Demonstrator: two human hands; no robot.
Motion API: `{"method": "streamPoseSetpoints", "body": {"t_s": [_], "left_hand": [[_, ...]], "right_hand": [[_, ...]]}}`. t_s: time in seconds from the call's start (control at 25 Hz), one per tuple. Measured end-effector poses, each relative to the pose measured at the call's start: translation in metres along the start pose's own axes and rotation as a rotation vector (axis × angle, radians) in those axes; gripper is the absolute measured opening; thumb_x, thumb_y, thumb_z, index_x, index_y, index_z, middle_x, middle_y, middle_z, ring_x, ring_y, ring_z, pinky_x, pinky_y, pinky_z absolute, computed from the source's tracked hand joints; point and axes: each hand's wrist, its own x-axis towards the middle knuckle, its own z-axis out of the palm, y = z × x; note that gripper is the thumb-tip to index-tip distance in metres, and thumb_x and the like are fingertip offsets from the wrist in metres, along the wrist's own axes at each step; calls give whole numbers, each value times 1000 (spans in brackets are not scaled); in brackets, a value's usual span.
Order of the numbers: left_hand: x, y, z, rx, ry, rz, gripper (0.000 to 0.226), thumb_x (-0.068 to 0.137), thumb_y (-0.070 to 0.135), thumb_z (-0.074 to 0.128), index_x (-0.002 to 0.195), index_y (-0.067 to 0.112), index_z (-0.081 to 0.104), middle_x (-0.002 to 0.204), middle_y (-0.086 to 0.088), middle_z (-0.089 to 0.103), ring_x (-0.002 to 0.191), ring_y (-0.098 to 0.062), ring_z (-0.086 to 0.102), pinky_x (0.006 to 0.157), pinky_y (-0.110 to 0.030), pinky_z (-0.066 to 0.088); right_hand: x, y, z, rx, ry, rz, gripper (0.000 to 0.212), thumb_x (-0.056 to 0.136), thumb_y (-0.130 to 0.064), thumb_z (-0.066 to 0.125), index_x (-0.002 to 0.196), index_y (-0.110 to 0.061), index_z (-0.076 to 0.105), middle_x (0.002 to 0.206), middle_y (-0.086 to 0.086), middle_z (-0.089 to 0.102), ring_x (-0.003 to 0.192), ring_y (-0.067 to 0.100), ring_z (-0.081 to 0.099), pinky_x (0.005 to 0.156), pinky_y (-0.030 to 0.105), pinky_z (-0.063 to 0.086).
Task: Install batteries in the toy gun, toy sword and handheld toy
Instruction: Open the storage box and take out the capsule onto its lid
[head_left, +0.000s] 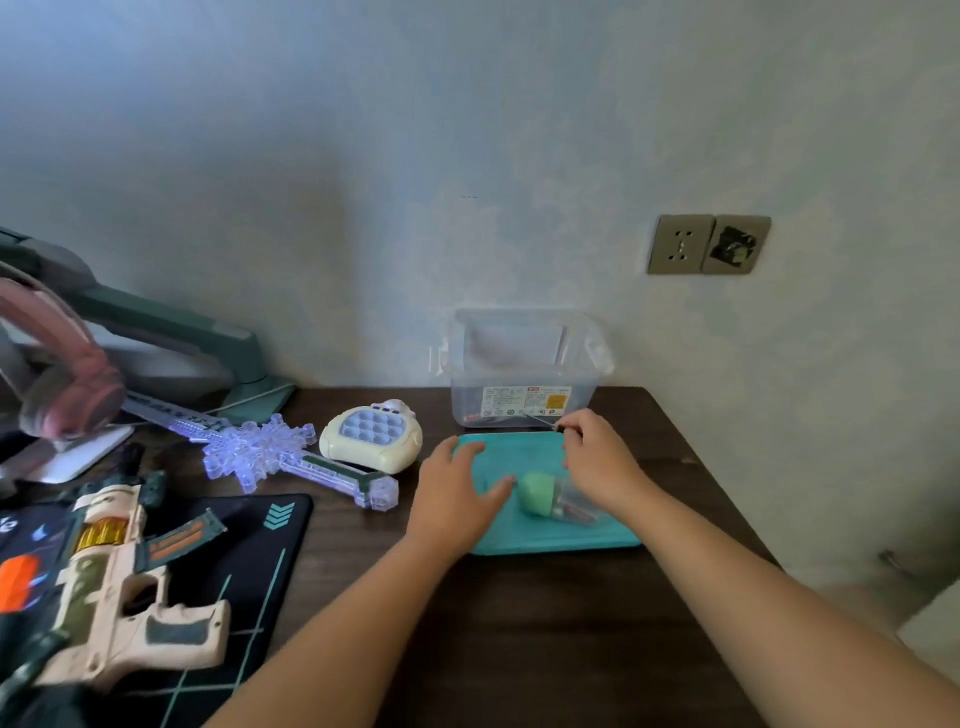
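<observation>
A cream and green toy gun (109, 587) lies at the near left on a dark mat. The clear toy sword (270, 452) with a snowflake guard lies diagonally behind it. The cream handheld toy (371, 435) with a button grid sits beside the sword. My left hand (457, 491) rests with fingers spread on a teal lid (571, 535). My right hand (597, 457) pinches a thin screwdriver (540, 420) over the lid's far edge. A small clear jar with a green cap (545, 496) lies on the lid between my hands.
A clear plastic box (522, 374) stands against the wall behind the lid. A dark mat (260, 545) covers the near left of the brown table (519, 649). Pink headphones (67, 379) and a green lamp arm (171, 322) stand at the far left.
</observation>
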Motion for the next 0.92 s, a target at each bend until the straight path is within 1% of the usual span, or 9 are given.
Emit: {"method": "streamPoseSetpoints", "body": {"t_s": [0.12,0.24,0.36,0.44,0.52,0.68,0.76,0.84,0.92], "left_hand": [[-20,-11,-1,53,-177,66,91,72,65,73,148,29,39,164,-7,12,151,-24,7,122,-39,12],[-29,-27,-3,117,-246,74,93,71,65,75,149,31,37,166,-3,5,153,-23,-3,122,-40,6],[-36,-31,2,172,-175,105,85,78,66,67,149,28,40,166,-3,9,153,-21,0,122,-36,6],[-39,-33,6,221,-120,130,80,83,69,58,149,29,40,166,-1,11,153,-19,3,122,-36,8],[-40,-33,9,271,-99,148,77,86,71,51,149,29,41,166,-1,11,153,-18,6,122,-36,8],[-39,-29,10,275,-63,151,76,88,71,47,150,29,39,166,-3,11,152,-19,10,122,-36,9],[-41,-30,10,235,-69,147,75,88,69,49,151,30,36,166,-3,10,152,-19,9,123,-35,9],[-42,-32,8,222,-67,143,74,88,68,50,151,32,34,166,-2,10,152,-19,9,122,-35,9],[-40,-32,8,214,-60,149,74,88,68,51,151,32,34,166,-1,10,152,-18,10,122,-35,10]], "right_hand": [[-13,2,-6,-38,66,-9,21,102,-21,33,111,-19,52,115,5,58,98,20,58,88,42,49],[-22,1,-10,-72,45,25,22,103,-22,30,111,-21,50,111,3,60,96,19,57,87,41,49],[-27,-2,-9,-67,36,30,22,102,-20,30,111,-20,51,115,4,60,99,19,57,85,36,47],[-30,-3,-7,-114,18,13,24,102,-18,32,114,-17,53,118,4,59,103,19,56,83,31,44],[-32,-5,-7,-167,49,-22,24,102,-17,35,116,-14,54,120,4,57,103,17,54,81,28,42],[-15,-22,-17,-286,156,-131,22,101,-16,39,111,-10,58,119,6,54,98,18,52,81,30,40],[-2,-33,-18,-337,146,-205,20,100,-13,39,107,-8,57,118,5,49,97,19,49,79,29,37],[16,-41,-13,-396,107,-265,19,100,-10,36,105,-7,54,119,6,46,98,23,51,80,32,40],[33,-49,-7,-430,68,-238,17,99,-8,33,107,-11,48,115,6,46,91,27,52,79,37,42]]}}
